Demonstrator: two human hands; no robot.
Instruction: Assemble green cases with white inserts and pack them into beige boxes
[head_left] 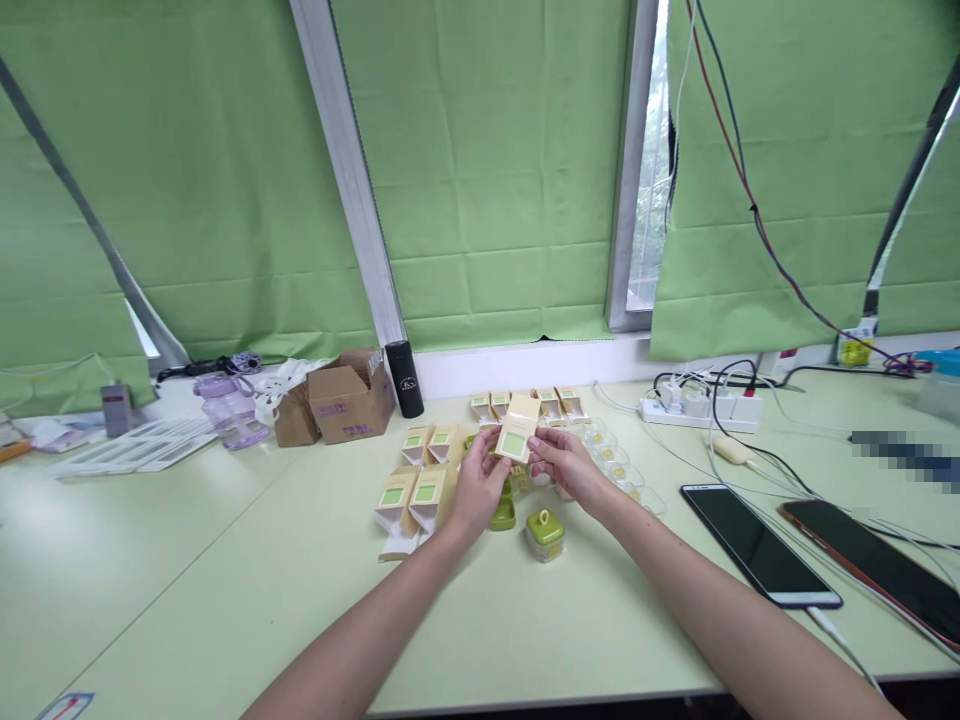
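Head view. The carton (517, 428) is raised above the middle of the table (247, 600), between the two hands. The left hand (478, 482) grasps its left edge; the right hand (566, 464) grasps its right edge, fingertips at the side. Both grips are closed on the carton. Holding opposite edges probably steadies the light card and leaves the front panel unobstructed.

Further cartons (396, 492) stand in a group to the left, white inner flaps showing at their near ends; a far row (551, 403) stands behind the hands. Clear cups (616, 468) are set to the right, green lids (502, 513) near the left hand. A lidded container (545, 533) stands alone on the near side, below the hands. The separate groups presumably keep each part type within reach.

Appearance of the held carton: cream card, tilted, with a pale-bordered green square on the lower part of its face. Print is too small to read.
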